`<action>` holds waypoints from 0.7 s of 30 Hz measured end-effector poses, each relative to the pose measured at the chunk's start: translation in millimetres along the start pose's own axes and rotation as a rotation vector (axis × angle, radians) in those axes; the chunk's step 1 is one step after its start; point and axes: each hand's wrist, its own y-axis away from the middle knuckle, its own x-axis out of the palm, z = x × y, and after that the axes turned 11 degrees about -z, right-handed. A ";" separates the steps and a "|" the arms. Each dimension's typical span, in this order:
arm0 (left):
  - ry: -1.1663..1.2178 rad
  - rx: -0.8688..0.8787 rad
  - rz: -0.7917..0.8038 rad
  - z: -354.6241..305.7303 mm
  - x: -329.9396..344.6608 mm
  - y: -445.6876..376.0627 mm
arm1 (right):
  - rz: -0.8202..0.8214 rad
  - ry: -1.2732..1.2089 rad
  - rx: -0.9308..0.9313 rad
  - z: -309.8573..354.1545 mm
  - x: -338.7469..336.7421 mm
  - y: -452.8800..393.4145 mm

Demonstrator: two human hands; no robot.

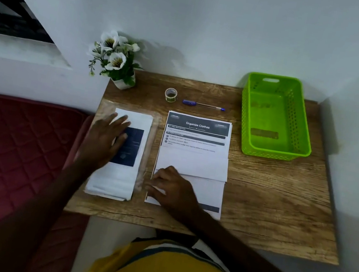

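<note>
My left hand (104, 137), fingers straight, presses the folded papers (118, 180) at nine o'clock, while my right hand (172, 189) pinches the printed sheets (192, 164) at six o'clock, where I likely must next peel off one.

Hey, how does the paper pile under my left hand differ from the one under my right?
The left pile is narrow and shows a dark blue block; the right pile is wider, headed Organize Clothes. The left pile lies on a clear sleeve; no sleeve shows under the right pile. The left hand presses flat; the right hand grips an edge. Both are white printed paper.
</note>
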 end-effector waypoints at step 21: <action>-0.041 -0.010 0.060 46.0 6.3 34.4 | 0.253 0.048 -0.197 10.7 54.3 -11.3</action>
